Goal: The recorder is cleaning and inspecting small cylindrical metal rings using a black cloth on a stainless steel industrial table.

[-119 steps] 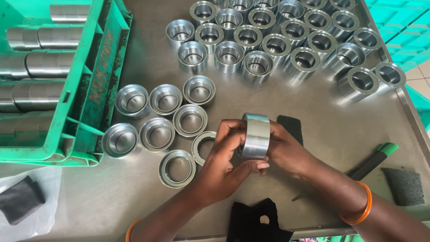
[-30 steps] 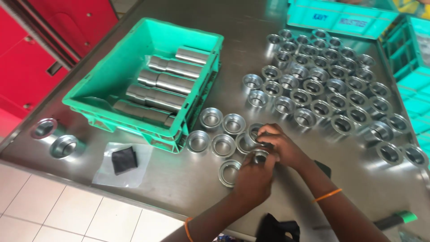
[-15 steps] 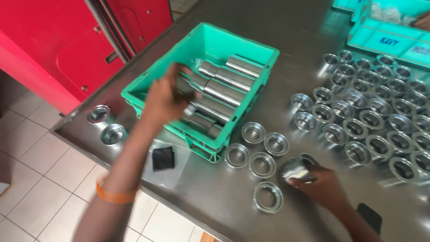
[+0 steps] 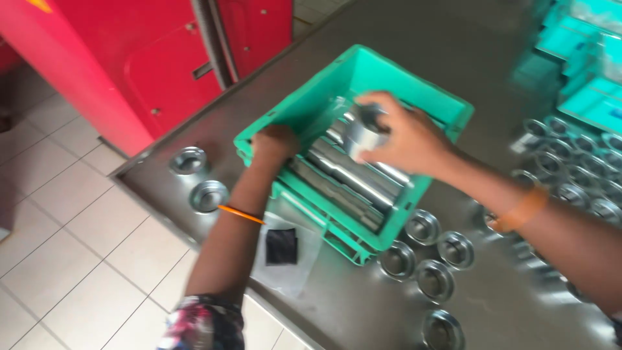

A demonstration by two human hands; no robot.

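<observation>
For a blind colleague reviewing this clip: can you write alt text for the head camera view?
The right hand holds a short shiny metal cylinder over a green plastic crate of long metal tubes, while the left hand rests at the crate's near rim. Round metal cups stand on the grey steel table.

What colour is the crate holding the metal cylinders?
Green crate, clearest in the head view.

- Sleeve (image 4: pixel 364 133) in my right hand (image 4: pixel 405 136): bare metal, bright and glossy.
- Crate (image 4: pixel 447 113) under my left hand (image 4: pixel 275 144): green plastic, smooth, slight sheen.
- Tubes (image 4: pixel 353 178) in the crate: polished steel, streaky reflections.
- Cups (image 4: pixel 434 280) on the table: shiny metal.
- Table (image 4: pixel 421 39): brushed metal, dull grey.
- Bag (image 4: pixel 304 259): clear plastic film holding a matt black piece.
</observation>
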